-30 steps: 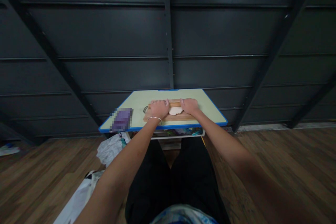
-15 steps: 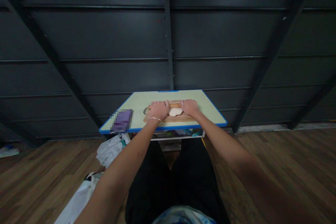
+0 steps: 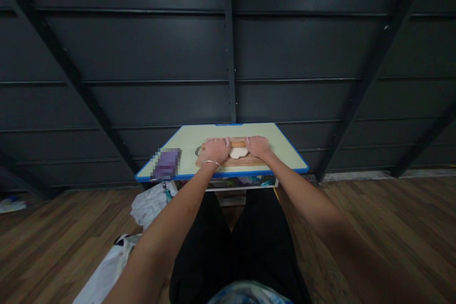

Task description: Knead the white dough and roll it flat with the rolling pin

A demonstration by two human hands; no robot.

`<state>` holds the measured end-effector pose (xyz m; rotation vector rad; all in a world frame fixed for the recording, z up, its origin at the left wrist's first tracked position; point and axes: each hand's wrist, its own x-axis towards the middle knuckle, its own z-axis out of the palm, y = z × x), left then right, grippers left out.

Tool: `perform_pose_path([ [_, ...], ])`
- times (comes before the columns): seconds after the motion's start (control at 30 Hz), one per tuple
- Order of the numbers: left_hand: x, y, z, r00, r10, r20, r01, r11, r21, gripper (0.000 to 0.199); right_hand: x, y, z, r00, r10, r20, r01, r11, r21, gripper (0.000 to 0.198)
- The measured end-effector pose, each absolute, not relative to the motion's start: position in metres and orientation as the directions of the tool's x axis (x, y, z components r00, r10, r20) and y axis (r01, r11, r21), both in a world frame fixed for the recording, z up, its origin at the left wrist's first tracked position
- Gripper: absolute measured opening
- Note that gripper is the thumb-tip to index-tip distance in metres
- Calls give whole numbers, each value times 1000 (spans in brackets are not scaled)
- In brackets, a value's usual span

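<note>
Both my hands grip a wooden rolling pin [image 3: 238, 144], which lies crosswise over a wooden board [image 3: 231, 162]. My left hand [image 3: 216, 149], with a bracelet at the wrist, is closed round the pin's left part. Round its right part my right hand [image 3: 258, 146] is closed, thumb towards the middle. Between the hands, on the near side of the pin, a flat pale piece of dough [image 3: 238, 153] rests on the board. The pin hides the dough's far edge. A metal ring-like handle [image 3: 198, 150] shows at the board's left end.
The board lies on a small pale table [image 3: 285, 156] with a blue rim. A purple, blurred-out item [image 3: 166, 164] is at its left corner. Below is a shelf [image 3: 249, 181] with assorted things. White bags [image 3: 151, 205] stand at the left; a dark panelled wall [image 3: 160, 47] rises behind.
Hardly anything differs: both hands stay closed on the rolling pin, and the dough keeps about the same shape. The whole view has shifted very slightly.
</note>
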<state>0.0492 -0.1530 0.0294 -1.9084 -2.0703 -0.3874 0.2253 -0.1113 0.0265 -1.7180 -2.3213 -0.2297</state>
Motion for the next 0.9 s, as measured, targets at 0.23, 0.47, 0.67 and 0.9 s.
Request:
perform_pose_path([
  [0.23, 51, -157, 32, -78, 919, 386, 997, 82, 6, 64, 224, -112, 26, -287, 918, 274, 955, 298, 3, 67],
  [0.47, 49, -154, 27, -73, 911, 407, 997, 76, 9, 66, 225, -114, 26, -285, 917, 281, 956, 294, 8, 66],
  [0.67, 47, -153, 25, -67, 902, 426, 997, 73, 2, 67, 225, -115, 27, -286, 918, 274, 956, 295, 11, 65],
  [0.9, 47, -154, 23, -72, 895, 441, 997, 71, 18, 63, 225, -118, 29, -301, 915, 268, 951, 307, 20, 65],
])
